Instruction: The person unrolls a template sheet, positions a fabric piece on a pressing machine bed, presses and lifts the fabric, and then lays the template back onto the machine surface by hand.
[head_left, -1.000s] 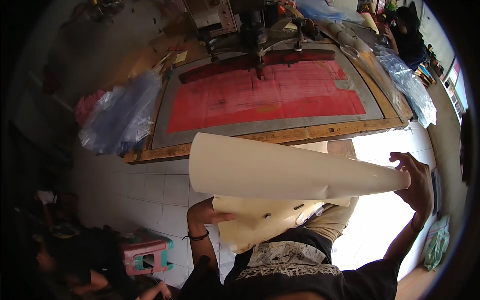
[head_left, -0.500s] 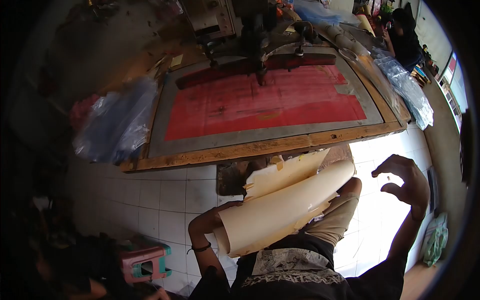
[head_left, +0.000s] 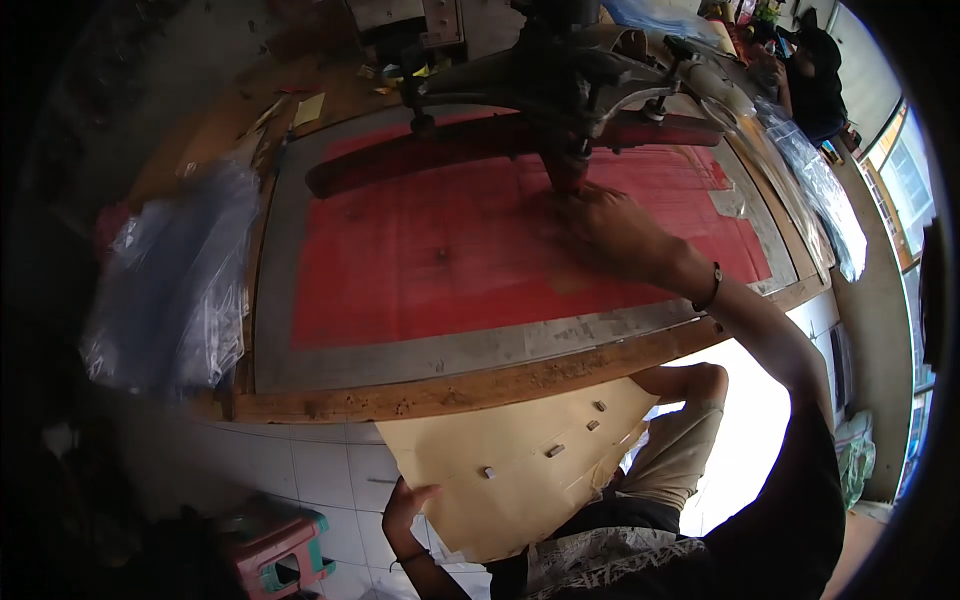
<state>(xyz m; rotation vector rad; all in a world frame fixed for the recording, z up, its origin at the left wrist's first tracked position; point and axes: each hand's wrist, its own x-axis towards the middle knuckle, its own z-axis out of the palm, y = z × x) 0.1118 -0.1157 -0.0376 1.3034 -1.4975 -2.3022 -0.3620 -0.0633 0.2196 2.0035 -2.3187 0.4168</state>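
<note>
A large cream sheet (head_left: 460, 440) slopes across my lap, its far part under the table edge. Several small grey metal blocks (head_left: 556, 451) sit on its face. My left hand (head_left: 405, 508) grips the sheet's left edge, thumb on top. Over the table, my right hand (head_left: 620, 230) is closed at the lower end of a dark, upright handle (head_left: 567, 172) in front of the press; its fingertips are blurred. Beneath that hand lies a red sheet (head_left: 370, 270) on a grey plate (head_left: 275, 345). A long dark red bar (head_left: 430, 150) crosses the sheet's back part.
The heavy dark press frame (head_left: 560, 75) stands over the plate. A wooden rim (head_left: 470, 385) borders the table front. Clear plastic bags (head_left: 180, 280) hang at left; more plastic (head_left: 820, 190) lies at right. A red-green stool (head_left: 275, 560) stands lower left. Another person (head_left: 815, 80) sits far right.
My right hand has moved from the open air at right to the press handle. The cream sheet, curled before, is spread flatter and shows its metal blocks. The view has shifted nearer the table.
</note>
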